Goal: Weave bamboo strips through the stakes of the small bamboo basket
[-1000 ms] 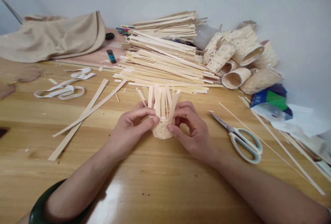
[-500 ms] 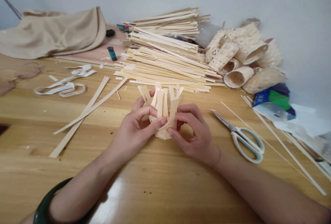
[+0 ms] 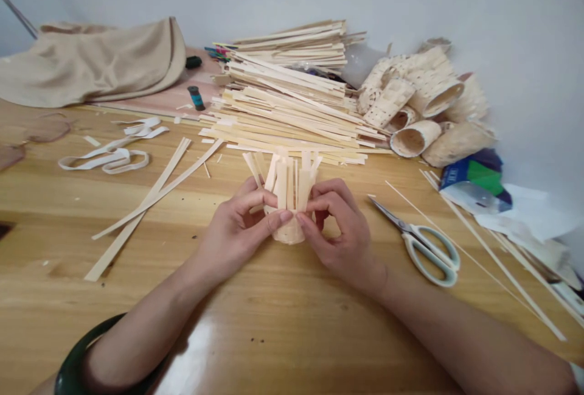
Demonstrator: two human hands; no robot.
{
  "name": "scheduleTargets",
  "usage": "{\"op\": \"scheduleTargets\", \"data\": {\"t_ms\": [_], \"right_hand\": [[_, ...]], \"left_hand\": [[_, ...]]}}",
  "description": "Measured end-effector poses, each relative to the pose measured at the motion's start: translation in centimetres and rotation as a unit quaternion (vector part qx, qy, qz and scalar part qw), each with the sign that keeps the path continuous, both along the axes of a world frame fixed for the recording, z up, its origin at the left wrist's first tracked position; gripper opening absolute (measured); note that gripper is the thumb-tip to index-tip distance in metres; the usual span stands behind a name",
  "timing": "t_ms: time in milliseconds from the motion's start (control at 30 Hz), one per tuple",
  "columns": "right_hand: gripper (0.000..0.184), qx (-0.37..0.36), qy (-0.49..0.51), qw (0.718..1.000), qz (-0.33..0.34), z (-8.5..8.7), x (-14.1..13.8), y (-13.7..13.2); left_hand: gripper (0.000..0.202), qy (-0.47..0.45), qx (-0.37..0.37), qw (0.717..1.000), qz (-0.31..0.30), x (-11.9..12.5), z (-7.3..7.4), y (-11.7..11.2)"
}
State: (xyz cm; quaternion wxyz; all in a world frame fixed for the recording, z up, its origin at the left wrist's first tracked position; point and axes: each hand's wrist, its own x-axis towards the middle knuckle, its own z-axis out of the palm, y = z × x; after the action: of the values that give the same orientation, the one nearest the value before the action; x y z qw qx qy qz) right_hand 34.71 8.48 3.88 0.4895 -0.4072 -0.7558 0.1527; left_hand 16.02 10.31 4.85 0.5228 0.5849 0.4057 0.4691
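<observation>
A small round basket [image 3: 289, 234] woven from pale flat strips is held upright between my two hands at the middle of the table, its loose strip ends fanning upward. My left hand [image 3: 249, 215] grips its left side, thumb pressed on the front wall and fingers behind. On the right side my right hand [image 3: 335, 221] pinches the wall and an upright strip between thumb and forefinger. Both thumbs are close together at the front. The basket's far side and some of my fingertips are hidden.
Scissors [image 3: 429, 246] lie to the right, beside long thin strips [image 3: 497, 255]. Behind are a pile of strips [image 3: 292, 109] and several woven tubes [image 3: 415, 139]. At left lie two crossed strips [image 3: 137, 215], white ribbon [image 3: 123, 157], a thread spool [image 3: 196, 98] and beige cloth [image 3: 100, 60].
My right thumb and forefinger have shifted up slightly along the basket's front wall, and the right-hand upright strips stand straighter. The view has turned a little to the right.
</observation>
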Motion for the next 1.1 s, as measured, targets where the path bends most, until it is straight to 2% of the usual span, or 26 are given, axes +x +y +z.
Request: {"op": "scheduleTargets", "data": {"t_ms": [100,200,267,367,500,600,733,867,1033,1100], "right_hand": [[0.016,-0.006,0.036,0.999,-0.029,-0.3,0.0,-0.1],[0.021,0.015,0.078,0.995,-0.058,-0.5,0.2,0.2],[0.020,0.040,0.059,0.996,-0.045,-0.5,0.4,0.4],[0.025,0.059,0.014,0.998,-0.004,-0.5,0.5,0.6],[0.023,0.011,0.019,1.000,-0.001,-0.5,0.5,0.6],[0.021,-0.030,0.047,0.998,0.003,-0.6,0.5,0.7],[0.022,-0.039,0.055,0.998,0.017,-0.7,0.4,0.7],[0.022,-0.015,0.045,0.999,0.016,-0.8,0.4,0.6],[0.021,0.010,0.029,0.999,0.025,-0.6,0.7,0.8],[0.018,-0.005,0.040,0.999,0.035,-0.5,0.8,0.9]], "left_hand": [[0.020,0.019,0.008,0.999,0.024,0.2,-0.1,0.0],[0.023,-0.021,-0.046,0.998,0.034,0.1,-0.3,0.1],[0.023,-0.032,-0.061,0.997,0.029,0.0,-0.3,0.2],[0.020,-0.020,-0.046,0.999,0.016,0.0,-0.2,0.2],[0.017,-0.045,-0.047,0.998,-0.014,0.2,-0.1,-0.1],[0.025,-0.055,-0.019,0.998,0.007,0.7,-0.6,-0.6],[0.021,-0.045,0.036,0.997,0.054,1.0,-1.7,-1.0],[0.018,-0.052,0.069,0.996,0.032,0.8,-1.9,-0.9],[0.002,0.021,0.129,0.991,-0.006,0.2,-1.4,-0.4],[0.009,0.007,0.132,0.991,-0.010,0.3,-1.6,-0.4]]}}
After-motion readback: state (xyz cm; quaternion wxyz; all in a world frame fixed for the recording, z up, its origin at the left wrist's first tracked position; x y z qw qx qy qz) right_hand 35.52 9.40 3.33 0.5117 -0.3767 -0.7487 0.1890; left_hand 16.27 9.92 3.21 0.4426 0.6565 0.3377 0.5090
